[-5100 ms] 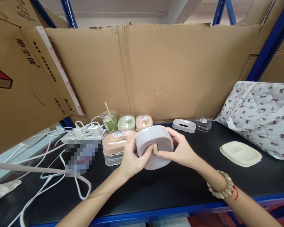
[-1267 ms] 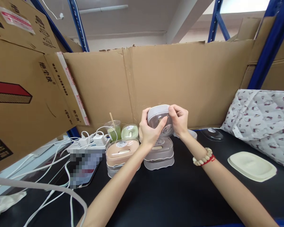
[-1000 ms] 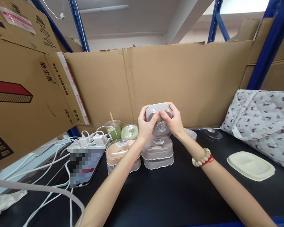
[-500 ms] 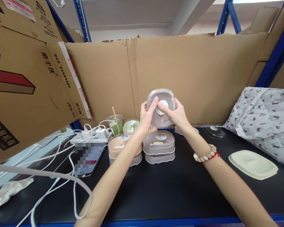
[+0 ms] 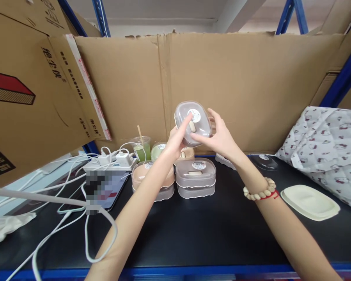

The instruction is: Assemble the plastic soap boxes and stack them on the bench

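My left hand [image 5: 178, 138] holds up a small grey plastic box [image 5: 203, 123] with a clear lid, a round white label and a cream tab. The thumb lies across the lid and the other fingers are hidden behind the box. At the box's right side is my right hand [image 5: 220, 134], its thumb on the lower lid and its fingers curved round the edge, the index finger lifted away. Below them stands a stack of two similar grey boxes [image 5: 195, 181]. Left of that, partly behind my left forearm, is a peach-lidded box [image 5: 140, 173] on a grey one.
Behind are a green box [image 5: 157, 150], another peach box [image 5: 188, 153] and a drink cup [image 5: 146, 148]. Cables, a power strip [image 5: 114, 166] and a tablet [image 5: 114, 191] lie left. To the right are a cream lid [image 5: 310, 201], a dark clear lid [image 5: 263, 162] and a patterned bag [image 5: 330, 148].
The held box has turned, so its lid with the cream tab now faces me, and has shifted slightly left. My right hand's fingers have spread and its index finger has lifted.
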Action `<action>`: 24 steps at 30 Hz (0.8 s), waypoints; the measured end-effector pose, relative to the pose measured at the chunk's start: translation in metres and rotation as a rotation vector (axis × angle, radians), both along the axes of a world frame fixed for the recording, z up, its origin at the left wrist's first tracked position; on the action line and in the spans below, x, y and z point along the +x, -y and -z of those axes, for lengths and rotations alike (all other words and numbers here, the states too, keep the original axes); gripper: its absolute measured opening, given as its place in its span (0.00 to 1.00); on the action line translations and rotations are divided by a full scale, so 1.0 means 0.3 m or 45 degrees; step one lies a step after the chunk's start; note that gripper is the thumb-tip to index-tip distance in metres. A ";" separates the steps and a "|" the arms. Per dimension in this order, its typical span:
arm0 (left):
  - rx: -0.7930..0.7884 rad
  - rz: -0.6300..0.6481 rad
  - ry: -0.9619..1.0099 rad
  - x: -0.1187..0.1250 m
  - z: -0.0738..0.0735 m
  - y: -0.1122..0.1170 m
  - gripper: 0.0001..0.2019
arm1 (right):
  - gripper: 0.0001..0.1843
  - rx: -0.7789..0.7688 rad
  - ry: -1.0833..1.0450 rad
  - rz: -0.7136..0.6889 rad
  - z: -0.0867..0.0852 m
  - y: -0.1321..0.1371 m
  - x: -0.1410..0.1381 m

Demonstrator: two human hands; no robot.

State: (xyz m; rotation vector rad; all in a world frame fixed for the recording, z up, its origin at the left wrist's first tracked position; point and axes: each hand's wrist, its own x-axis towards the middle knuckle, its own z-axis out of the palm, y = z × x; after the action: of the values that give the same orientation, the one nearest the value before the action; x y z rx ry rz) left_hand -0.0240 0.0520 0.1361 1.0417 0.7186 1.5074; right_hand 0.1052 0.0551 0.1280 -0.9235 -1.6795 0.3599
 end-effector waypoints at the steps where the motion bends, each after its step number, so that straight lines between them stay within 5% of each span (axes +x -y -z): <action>1: 0.001 0.042 0.011 0.000 0.000 -0.001 0.23 | 0.54 0.039 0.050 0.018 0.002 0.009 -0.006; 4: -0.062 0.136 0.066 0.003 0.003 -0.003 0.27 | 0.50 0.142 0.100 0.088 0.007 0.018 -0.018; 7: -0.191 0.108 0.113 0.013 0.009 -0.001 0.21 | 0.37 0.134 0.068 0.132 0.009 0.002 -0.013; 15: -0.242 0.046 0.201 0.024 -0.007 0.015 0.19 | 0.14 0.361 -0.019 -0.004 -0.004 -0.015 0.002; 24: -0.210 -0.030 0.060 0.031 -0.016 0.031 0.21 | 0.30 0.318 0.043 0.166 0.022 -0.040 0.002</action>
State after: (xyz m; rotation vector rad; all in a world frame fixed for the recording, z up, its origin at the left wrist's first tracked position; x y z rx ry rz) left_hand -0.0146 0.0427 0.1408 0.8734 0.8098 1.4614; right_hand 0.1058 0.0670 0.1213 -0.8501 -1.6411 0.0450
